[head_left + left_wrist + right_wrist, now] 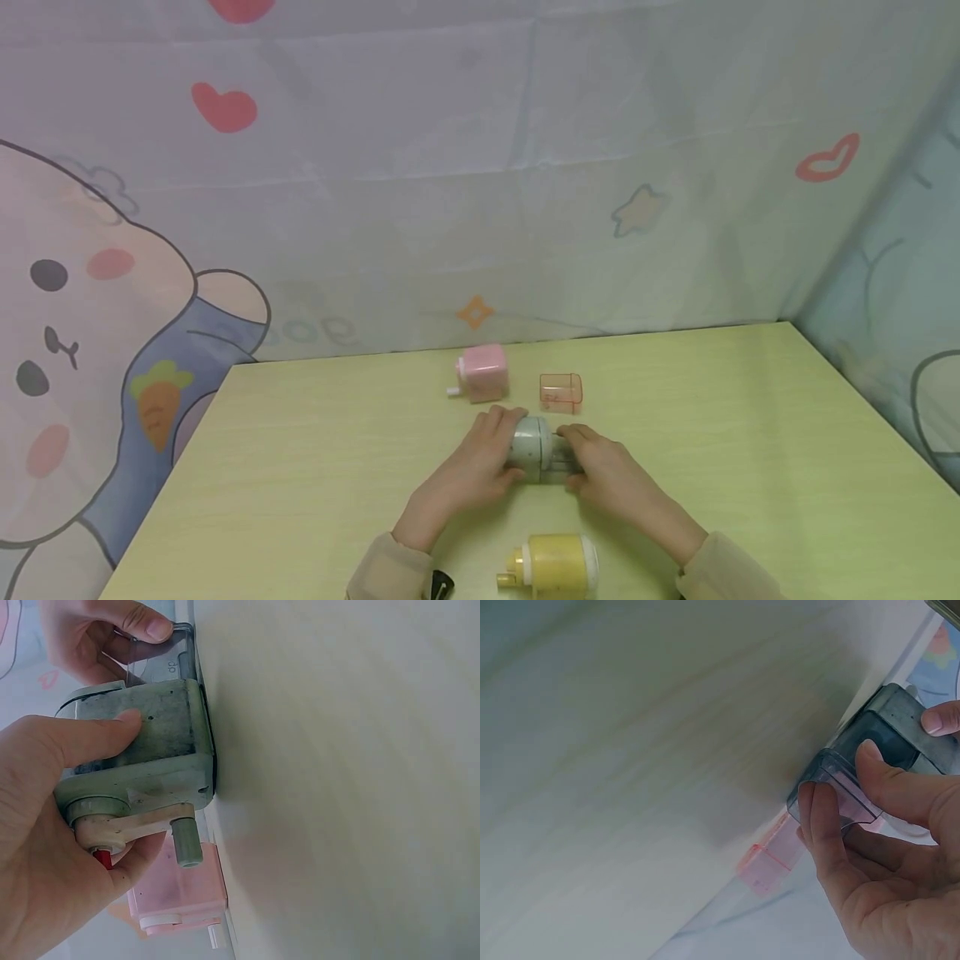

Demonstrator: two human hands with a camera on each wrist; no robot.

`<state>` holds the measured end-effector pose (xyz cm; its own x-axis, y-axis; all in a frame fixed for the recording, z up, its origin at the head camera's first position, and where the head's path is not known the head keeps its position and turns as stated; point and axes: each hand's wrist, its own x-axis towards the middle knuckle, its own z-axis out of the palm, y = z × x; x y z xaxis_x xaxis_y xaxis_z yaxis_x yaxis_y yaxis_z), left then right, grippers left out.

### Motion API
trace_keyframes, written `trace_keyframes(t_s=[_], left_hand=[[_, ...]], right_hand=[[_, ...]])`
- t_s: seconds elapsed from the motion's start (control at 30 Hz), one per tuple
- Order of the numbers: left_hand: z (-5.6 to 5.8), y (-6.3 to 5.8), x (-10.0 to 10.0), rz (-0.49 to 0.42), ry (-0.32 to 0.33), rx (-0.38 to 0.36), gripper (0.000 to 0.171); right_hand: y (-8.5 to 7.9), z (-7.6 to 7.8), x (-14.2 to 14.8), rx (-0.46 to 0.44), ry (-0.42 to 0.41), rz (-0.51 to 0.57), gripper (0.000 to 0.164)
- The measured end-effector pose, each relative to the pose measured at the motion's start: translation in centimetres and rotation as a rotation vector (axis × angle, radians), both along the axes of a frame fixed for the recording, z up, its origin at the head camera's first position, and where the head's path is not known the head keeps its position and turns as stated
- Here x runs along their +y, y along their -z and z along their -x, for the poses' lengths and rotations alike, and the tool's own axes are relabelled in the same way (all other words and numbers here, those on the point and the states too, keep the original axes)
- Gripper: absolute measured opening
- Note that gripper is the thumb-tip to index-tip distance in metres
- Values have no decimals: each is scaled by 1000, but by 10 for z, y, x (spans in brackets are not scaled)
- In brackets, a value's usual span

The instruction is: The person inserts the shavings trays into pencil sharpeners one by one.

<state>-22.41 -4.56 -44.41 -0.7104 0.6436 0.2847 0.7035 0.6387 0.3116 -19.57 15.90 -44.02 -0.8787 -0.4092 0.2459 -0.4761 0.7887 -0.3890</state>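
Note:
A grey-green crank pencil sharpener (531, 446) lies on its side on the table between the two hands. My left hand (476, 458) grips its body, with the thumb across one face; the crank handle (142, 825) sticks out beside the palm in the left wrist view. At the opposite end, my right hand (611, 475) holds the clear smoky shavings drawer (840, 784) between thumb and fingers. Part of that drawer stands out of the sharpener's body. Beyond them is a pink crank sharpener (484, 372), and to its right a clear reddish drawer (560, 392).
Nearer the person lies a yellow crank sharpener (558, 564) with a white end, just below the hands. A small black object (442, 585) shows by the left sleeve. Behind the pale table (315, 467) hangs a printed cloth (420, 208).

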Motion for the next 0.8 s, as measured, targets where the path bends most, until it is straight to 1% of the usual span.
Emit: trace_keyframes(t_s=[0.23,0.33,0.5,0.63,0.8], left_hand=[[-1,-1,1,9,-2,26,74],[0,0,1,4,2,33,74],[1,1,4,10,15,36,75],[1,2,5,7,12,35,76],[1,1,4,11,9,41,75]], right_hand=[[2,1,0,-6,11,6,59],[2,2,-2,-3,3,16,59],[1,3,-5,-7,-12,27,62],[2,3,-6,-14,-3,23,62],[2,3,-6,-13,-11,29,62]])
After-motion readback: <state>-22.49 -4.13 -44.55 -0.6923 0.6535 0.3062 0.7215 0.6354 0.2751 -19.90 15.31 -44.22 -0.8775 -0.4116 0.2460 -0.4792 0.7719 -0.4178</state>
